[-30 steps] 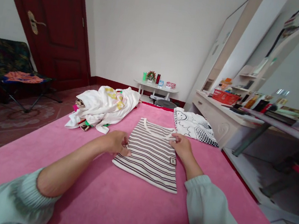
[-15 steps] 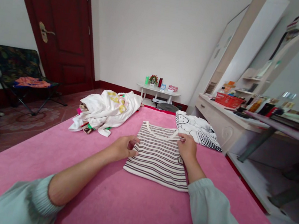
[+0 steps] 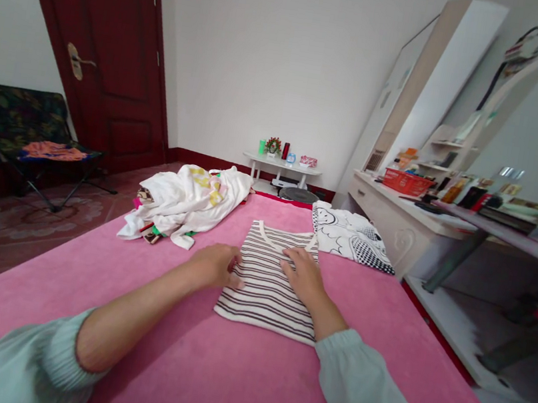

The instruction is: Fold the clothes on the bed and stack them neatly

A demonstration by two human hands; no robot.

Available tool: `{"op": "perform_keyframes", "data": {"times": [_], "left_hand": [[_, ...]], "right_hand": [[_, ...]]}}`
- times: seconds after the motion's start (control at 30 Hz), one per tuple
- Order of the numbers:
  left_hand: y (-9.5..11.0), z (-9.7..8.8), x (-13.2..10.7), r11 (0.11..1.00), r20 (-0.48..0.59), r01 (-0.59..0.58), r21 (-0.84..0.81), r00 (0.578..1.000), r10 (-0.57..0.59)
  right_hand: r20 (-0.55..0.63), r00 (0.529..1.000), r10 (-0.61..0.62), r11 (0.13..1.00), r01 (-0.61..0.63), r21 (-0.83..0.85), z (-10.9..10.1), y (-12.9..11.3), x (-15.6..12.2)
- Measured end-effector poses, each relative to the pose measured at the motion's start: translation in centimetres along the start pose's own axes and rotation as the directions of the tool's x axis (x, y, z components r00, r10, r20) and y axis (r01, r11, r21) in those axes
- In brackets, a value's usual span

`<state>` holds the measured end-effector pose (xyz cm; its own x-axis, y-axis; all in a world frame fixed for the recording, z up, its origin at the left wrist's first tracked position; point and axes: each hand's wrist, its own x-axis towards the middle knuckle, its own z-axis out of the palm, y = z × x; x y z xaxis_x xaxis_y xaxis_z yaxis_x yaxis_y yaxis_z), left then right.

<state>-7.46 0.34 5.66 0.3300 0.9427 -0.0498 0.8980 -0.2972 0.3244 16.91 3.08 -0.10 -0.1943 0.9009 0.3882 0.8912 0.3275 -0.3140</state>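
A striped shirt (image 3: 266, 288), cream with dark lines and a pale neckband, lies folded into a flat panel on the pink bed cover (image 3: 204, 367). At its left edge rests my left hand (image 3: 216, 266), thumb and fingers apart, the thumb over the fabric. My right hand (image 3: 305, 278) lies on top of the shirt's right half, fingers stretched toward the neckline and holding nothing. Part of the right side is hidden under that hand and wrist.
Beyond the left hand is a heap of white clothes (image 3: 198, 201). A folded black-and-white printed garment (image 3: 350, 234) lies at the bed's far right. A dresser (image 3: 398, 214) with a red basket (image 3: 407, 182) stands right of the bed; a camouflage chair (image 3: 19, 117) is at left.
My right hand has moved left from the shirt's right edge onto its front, letting go of that edge. The shirt's right side now looks narrower. My left hand stays at the left edge.
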Motion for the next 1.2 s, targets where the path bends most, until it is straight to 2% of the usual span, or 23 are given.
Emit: {"op": "perform_keyframes", "data": {"times": [0.07, 0.13, 0.23, 0.3, 0.4, 0.57, 0.7, 0.77, 0.87, 0.93, 0.97, 1.0, 1.03, 1.07, 1.13, 1.17, 1.2], "left_hand": [[0.9, 0.3, 1.4, 0.999, -0.127, 0.02, 0.032, 0.992, -0.016], [2.1, 1.2, 2.8, 0.996, -0.188, -0.078, 0.04, 0.979, 0.084], [3.7, 3.5, 5.1, 0.976, -0.123, -0.215, 0.025, 0.968, 0.217], [4.1, 5.1, 6.5, 0.981, -0.095, -0.189, 0.045, 0.977, 0.192], [3.5, 6.4, 8.7, 0.993, -0.139, -0.089, 0.072, 0.985, 0.099], [1.7, 6.5, 11.3, 0.997, -0.164, -0.042, 0.059, 0.985, 0.051], [1.5, 6.6, 11.3, 0.997, -0.19, -0.032, 0.069, 0.981, 0.044], [1.9, 6.4, 10.7, 0.997, -0.175, -0.02, 0.079, 0.984, 0.034], [2.9, 5.2, 9.6, 0.994, -0.118, 0.03, 0.104, 0.993, -0.017], [3.6, 4.3, 8.9, 0.993, -0.156, 0.036, 0.114, 0.988, -0.018], [3.8, 4.0, 8.6, 0.994, -0.21, 0.021, 0.11, 0.978, 0.002], [3.9, 3.9, 8.4, 0.995, -0.272, -0.007, 0.103, 0.962, 0.035], [3.9, 3.9, 8.3, 0.994, -0.319, -0.042, 0.096, 0.945, 0.071], [3.7, 4.2, 8.3, 0.993, -0.326, -0.077, 0.089, 0.94, 0.103], [3.1, 5.1, 8.4, 0.989, -0.247, -0.124, 0.075, 0.959, 0.139], [2.8, 5.6, 8.5, 0.989, -0.195, -0.133, 0.069, 0.97, 0.144], [2.5, 6.1, 8.7, 0.989, -0.157, -0.134, 0.063, 0.977, 0.143]], "right_hand": [[-0.016, 1.0, -0.013, 1.0, 0.013, -0.005, 0.0, 0.1, 0.0], [-0.036, 0.999, -0.014, 1.0, 0.014, -0.002, 0.1, 0.2, 0.1], [-0.092, 0.994, 0.066, 0.997, -0.068, -0.021, 0.2, 0.6, 0.2], [-0.082, 0.979, 0.187, 0.98, -0.192, -0.049, 0.4, 0.8, 0.1], [0.048, 0.938, 0.342, 0.937, -0.337, -0.09, 0.4, 1.1, 0.2], [0.197, 0.892, 0.407, 0.912, -0.385, -0.143, 0.2, 1.5, 0.9], [0.207, 0.882, 0.423, 0.904, -0.393, -0.168, 0.1, 1.7, 1.1], [0.142, 0.903, 0.405, 0.908, -0.379, -0.179, -0.3, 1.2, 0.9], [-0.097, 0.963, 0.252, 0.945, -0.266, -0.188, -1.5, -0.2, 0.5], [-0.272, 0.954, 0.13, 0.962, -0.187, -0.197, -2.3, -1.0, 0.3], [-0.317, 0.943, 0.106, 0.965, -0.175, -0.197, -2.5, -1.2, 0.3], [-0.304, 0.946, 0.115, 0.965, -0.178, -0.191, -2.5, -1.2, 0.3], [-0.226, 0.963, 0.15, 0.965, -0.192, -0.18, -2.4, -1.0, 0.4], [-0.095, 0.975, 0.199, 0.963, -0.213, -0.168, -2.1, -0.6, 0.4], [0.181, 0.945, 0.272, 0.956, -0.246, -0.158, -1.4, 0.4, 0.6], [0.266, 0.92, 0.288, 0.954, -0.253, -0.159, -1.0, 0.9, 0.6], [0.301, 0.907, 0.295, 0.953, -0.256, -0.162, -0.7, 1.3, 0.7]]}}
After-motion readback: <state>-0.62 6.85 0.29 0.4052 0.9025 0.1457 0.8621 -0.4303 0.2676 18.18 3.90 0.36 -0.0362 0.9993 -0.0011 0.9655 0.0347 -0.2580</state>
